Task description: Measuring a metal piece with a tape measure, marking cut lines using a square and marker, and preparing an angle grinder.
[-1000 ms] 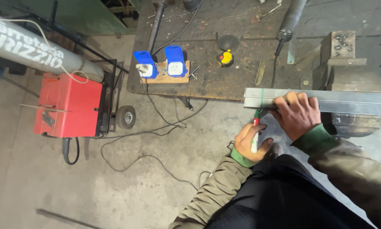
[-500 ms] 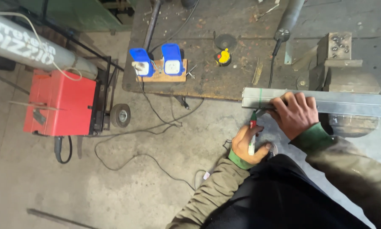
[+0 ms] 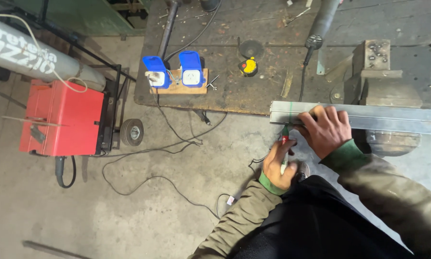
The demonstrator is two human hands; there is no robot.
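Note:
A long grey metal profile [image 3: 392,117] lies across the workbench's front edge, its end sticking out to the left. My right hand [image 3: 326,130] presses flat on it near that end. Just below, my left hand [image 3: 276,167] grips a red and green marker [image 3: 285,139], whose tip touches the profile's lower edge. A thin green line [image 3: 292,111] crosses the profile beside my right thumb.
On the worn workbench [image 3: 253,91] are a wooden board with two blue sockets [image 3: 177,73], a yellow tape measure [image 3: 248,66], an angle grinder [image 3: 321,21] and a vise [image 3: 378,72]. A red welder on a wheeled cart [image 3: 62,120] stands at the left; cables [image 3: 153,163] trail over the concrete floor.
Only the view has shifted slightly. My right hand stays on the profile and my left hand keeps the marker at its lower edge.

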